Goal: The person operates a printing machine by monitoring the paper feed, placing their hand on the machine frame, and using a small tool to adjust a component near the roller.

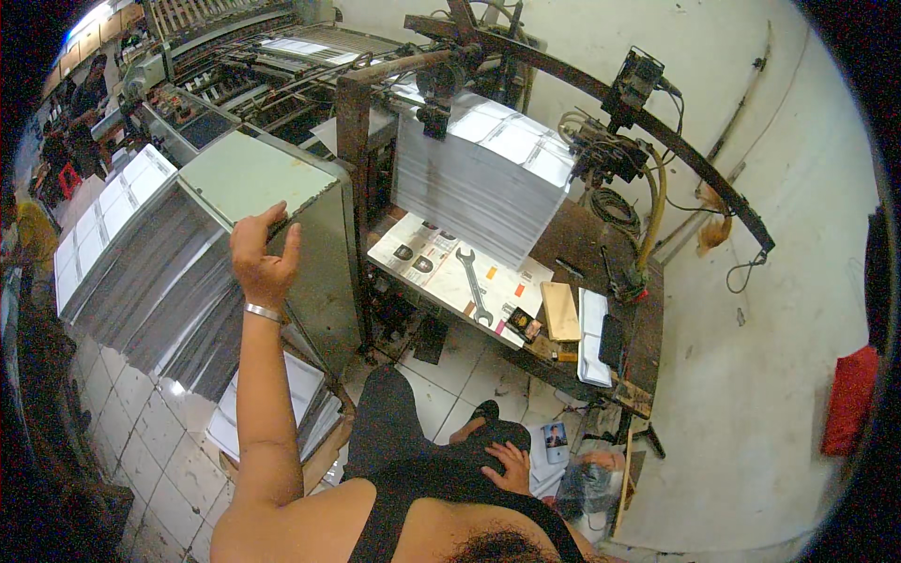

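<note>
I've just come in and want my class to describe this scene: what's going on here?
A person's left hand, thumb and fingers apart, is raised at the edge of a pale green metal cabinet, beside a tall stack of paper; whether it touches either is unclear. The right hand rests on the person's dark-clothed leg. Neither visibly holds anything. On the table ahead, another paper stack stands behind a wrench.

The desk (574, 244) before me bears a paper stack (469, 183), a printed sheet (422, 249) in front of it, white papers (591, 352) to its near right.
</note>
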`<state>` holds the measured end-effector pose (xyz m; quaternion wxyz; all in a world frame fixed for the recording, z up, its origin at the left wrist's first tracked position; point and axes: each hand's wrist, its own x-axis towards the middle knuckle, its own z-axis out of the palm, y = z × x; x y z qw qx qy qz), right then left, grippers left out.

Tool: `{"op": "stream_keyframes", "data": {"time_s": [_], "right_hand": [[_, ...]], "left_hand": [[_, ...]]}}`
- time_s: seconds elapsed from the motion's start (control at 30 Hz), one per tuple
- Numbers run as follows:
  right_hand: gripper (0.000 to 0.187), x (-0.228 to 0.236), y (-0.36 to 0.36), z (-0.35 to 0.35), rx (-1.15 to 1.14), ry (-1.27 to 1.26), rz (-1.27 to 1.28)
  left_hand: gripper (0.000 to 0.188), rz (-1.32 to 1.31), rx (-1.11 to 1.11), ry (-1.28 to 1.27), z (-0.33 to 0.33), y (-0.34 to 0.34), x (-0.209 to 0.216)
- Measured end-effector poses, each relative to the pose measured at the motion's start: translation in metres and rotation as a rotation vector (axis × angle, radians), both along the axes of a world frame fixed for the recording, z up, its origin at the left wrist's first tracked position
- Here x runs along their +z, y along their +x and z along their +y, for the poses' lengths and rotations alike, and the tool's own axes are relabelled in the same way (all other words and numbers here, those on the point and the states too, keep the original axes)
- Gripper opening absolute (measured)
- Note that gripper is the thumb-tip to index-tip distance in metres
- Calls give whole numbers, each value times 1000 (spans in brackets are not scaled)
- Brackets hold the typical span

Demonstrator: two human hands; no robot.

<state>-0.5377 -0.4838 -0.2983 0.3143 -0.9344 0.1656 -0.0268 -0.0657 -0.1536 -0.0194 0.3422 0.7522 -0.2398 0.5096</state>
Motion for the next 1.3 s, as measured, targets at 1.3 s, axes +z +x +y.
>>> {"op": "stream_keyframes", "data": {"time_s": [1.3], "right_hand": [[57, 1, 0, 2, -4, 8, -6]], "left_hand": [[28, 30, 2, 0, -2, -4, 3]]}}
